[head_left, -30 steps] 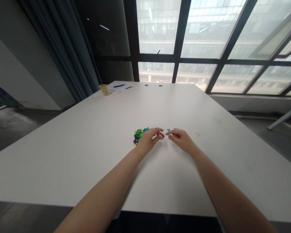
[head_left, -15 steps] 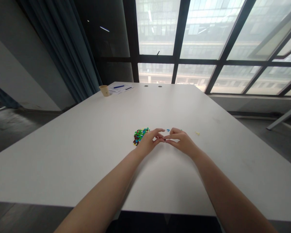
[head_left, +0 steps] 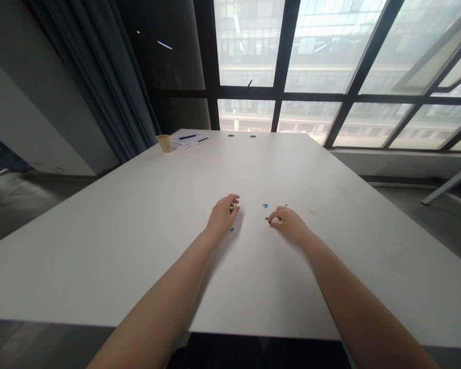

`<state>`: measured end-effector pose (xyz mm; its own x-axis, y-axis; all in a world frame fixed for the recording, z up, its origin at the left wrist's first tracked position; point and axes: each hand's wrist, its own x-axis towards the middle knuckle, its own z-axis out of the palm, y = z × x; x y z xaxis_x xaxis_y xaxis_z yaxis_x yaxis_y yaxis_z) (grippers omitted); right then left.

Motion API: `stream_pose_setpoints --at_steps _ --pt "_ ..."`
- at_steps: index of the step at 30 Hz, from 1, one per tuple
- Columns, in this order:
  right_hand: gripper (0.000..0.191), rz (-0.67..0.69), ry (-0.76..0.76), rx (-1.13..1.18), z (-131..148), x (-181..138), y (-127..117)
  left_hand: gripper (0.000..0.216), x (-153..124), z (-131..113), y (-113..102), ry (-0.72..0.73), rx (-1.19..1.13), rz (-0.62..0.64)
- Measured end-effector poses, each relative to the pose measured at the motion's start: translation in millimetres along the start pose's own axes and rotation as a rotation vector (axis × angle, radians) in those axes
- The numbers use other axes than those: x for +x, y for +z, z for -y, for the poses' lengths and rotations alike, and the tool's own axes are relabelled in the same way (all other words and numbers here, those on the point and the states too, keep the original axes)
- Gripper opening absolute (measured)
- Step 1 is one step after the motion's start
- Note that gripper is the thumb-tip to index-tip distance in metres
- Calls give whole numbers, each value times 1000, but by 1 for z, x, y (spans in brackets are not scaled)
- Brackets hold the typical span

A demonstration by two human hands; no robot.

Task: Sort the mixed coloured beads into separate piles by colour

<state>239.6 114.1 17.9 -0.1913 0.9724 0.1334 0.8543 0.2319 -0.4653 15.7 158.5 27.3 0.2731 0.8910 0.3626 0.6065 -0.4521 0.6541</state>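
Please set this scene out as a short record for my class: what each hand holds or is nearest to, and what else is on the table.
Left hand: holds a clump of tiny multicoloured pieces at the fingertips
Right hand: fingers curled, nearest a tiny dark piece
Loose pieces: blue curved piece, small blue piece, pale yellow piece
Surface: white table
Far end: paper cup, papers, blue pen

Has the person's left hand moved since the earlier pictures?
Yes. The left hand has shifted leftward, away from the right hand, and now sits farther left of the small blue piece, which has stayed put.
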Motion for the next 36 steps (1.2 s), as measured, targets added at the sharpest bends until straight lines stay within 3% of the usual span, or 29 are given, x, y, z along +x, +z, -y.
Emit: stream_pose_setpoints --at_steps 6,11,16,19,23,29,36 --pt "14 -42 41 -12 -4 1 -3 21 7 10 -12 -92 259 -22" --pt "10 38 64 -53 -2 -2 -5 21 9 16 -23 -168 369 215" --pt "16 -12 113 -65 3 -2 2 24 6 18 -30 -40 274 534" --pt "19 -52 152 -58 1 -2 2 26 4 12 -32 -23 333 592" --pt "21 -170 257 -60 -6 0 -1 13 2 5 -28 -44 387 588" --pt "25 -321 273 -50 -13 2 -4 6 3 9 -18 87 58 488" --pt "26 -391 208 -27 -15 1 0 36 1 -11 -2 -284 -869 426"
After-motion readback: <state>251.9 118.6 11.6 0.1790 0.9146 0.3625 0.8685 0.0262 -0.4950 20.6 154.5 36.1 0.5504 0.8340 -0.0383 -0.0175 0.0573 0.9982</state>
